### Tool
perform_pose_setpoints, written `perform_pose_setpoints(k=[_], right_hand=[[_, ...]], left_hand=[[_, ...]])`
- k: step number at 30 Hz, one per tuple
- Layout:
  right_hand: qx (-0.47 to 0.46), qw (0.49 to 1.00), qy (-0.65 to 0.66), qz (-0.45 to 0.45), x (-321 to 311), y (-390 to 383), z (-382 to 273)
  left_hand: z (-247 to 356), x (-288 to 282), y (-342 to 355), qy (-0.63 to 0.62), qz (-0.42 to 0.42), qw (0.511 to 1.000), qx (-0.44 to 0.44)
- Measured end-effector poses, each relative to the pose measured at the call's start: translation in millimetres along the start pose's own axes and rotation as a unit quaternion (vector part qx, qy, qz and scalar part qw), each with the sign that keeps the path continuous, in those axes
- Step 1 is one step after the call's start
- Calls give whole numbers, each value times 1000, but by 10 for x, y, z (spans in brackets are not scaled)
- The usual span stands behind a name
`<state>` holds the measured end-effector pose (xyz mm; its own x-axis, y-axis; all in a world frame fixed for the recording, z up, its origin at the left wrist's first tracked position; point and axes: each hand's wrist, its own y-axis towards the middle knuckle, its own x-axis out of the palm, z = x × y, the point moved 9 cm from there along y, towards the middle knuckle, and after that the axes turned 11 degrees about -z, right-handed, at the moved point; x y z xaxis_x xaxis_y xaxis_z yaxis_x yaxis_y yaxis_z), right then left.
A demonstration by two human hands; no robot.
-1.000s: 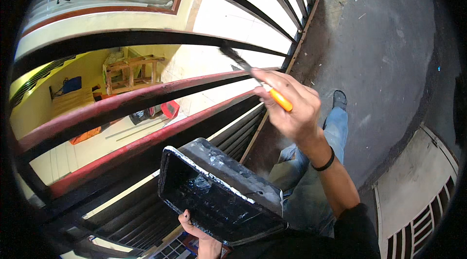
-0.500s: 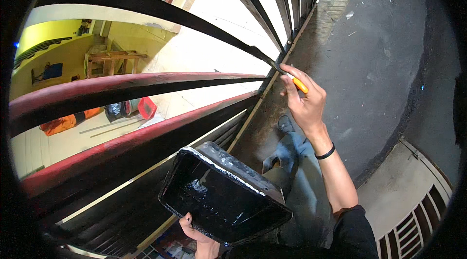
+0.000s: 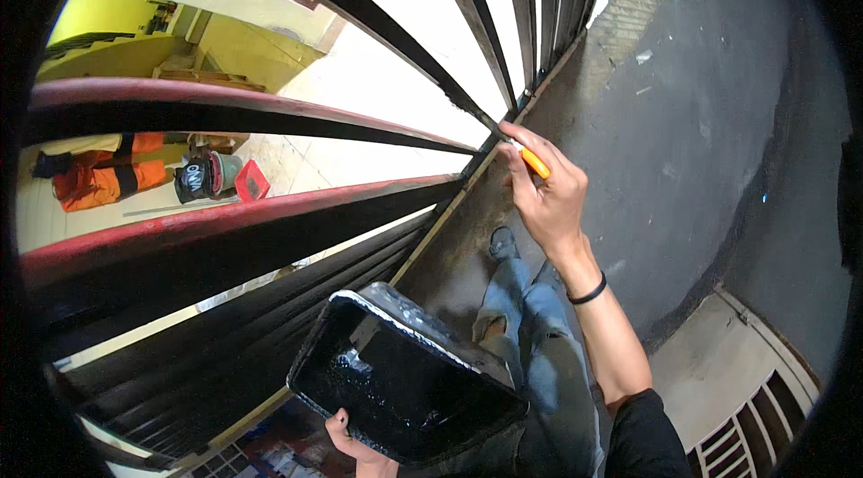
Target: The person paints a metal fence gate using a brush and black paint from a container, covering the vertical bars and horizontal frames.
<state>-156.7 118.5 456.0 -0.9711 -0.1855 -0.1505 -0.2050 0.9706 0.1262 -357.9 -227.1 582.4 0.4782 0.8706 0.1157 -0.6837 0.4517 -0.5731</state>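
My right hand point(image 3: 552, 195) is closed around a paintbrush point(image 3: 534, 163) with an orange handle. Its bristle end touches the lower part of a dark fence slat point(image 3: 404, 47), close to the bottom rail. In my left hand point(image 3: 353, 449) is a black paint tray point(image 3: 404, 379), gripped at its near left rim with the thumb over the edge. Wet black paint shines inside it, and pale dried paint lines its upper rim. Two nearer slats still show red faces, such as the red slat point(image 3: 234, 212), with black sides.
Beyond the fence lie an orange garment point(image 3: 112, 174), a dark bag point(image 3: 192, 181) and a red container point(image 3: 253, 181) on a pale floor. A whitish gate panel point(image 3: 719, 361) stands at the lower right. Dark pavement point(image 3: 683, 154) stretches along the right, beneath my legs.
My view has shifted, so the fence and floor items sit differently in the picture. The brush stays at the same slat's lower end, and the tray remains in my left hand.
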Motion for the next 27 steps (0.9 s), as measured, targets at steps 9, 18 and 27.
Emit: perform_pose_setpoints(k=[9, 18, 27], right_hand=[[-289, 953, -4, 92, -399, 292, -1305], [-181, 975, -129, 23, -260, 219, -686], [-410, 887, -183, 109, -414, 239, -2573]], left_hand=[[-143, -316, -140, -20, 60, 998, 24], [-400, -1198, -79, -12, 44, 999, -2], [-480, -785, -181, -99, 26, 994, -49]])
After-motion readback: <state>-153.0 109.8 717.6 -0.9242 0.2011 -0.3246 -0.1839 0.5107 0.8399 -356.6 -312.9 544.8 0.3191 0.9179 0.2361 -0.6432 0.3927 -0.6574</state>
